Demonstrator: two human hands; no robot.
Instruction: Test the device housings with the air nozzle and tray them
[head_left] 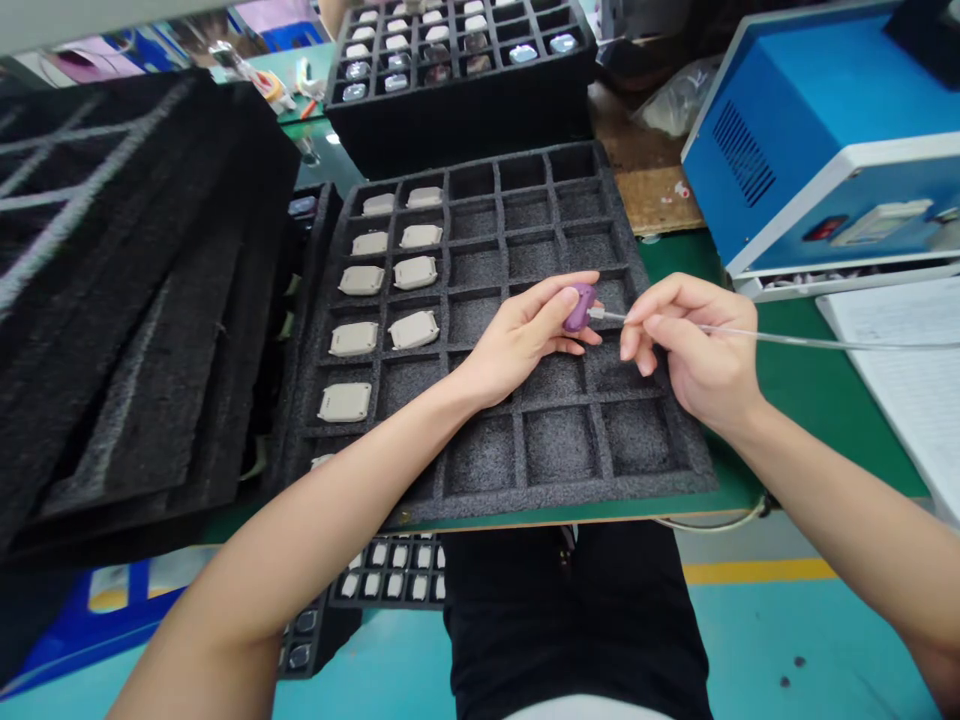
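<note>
My left hand point(525, 335) pinches a small purple part point(580, 307) between thumb and fingers, above the right side of a dark foam tray point(480, 490). A thin clear tube point(810, 341) with a whitish tip runs from the right and meets the purple part's right side. My right hand point(694, 340) grips this tube close to the tip, thumb against the fingers. Beige cases point(345, 402) fill compartments in the tray's two left columns. Whether the tip sits inside the purple part or only touches it, I cannot tell.
Stacked foam trays point(142, 330) rise at the left. Another foam tray stack point(465, 125) holding white and shiny pieces stands behind. At the right are a blue machine point(787, 130) and paper sheets point(900, 370). The green table's front edge runs just below the tray.
</note>
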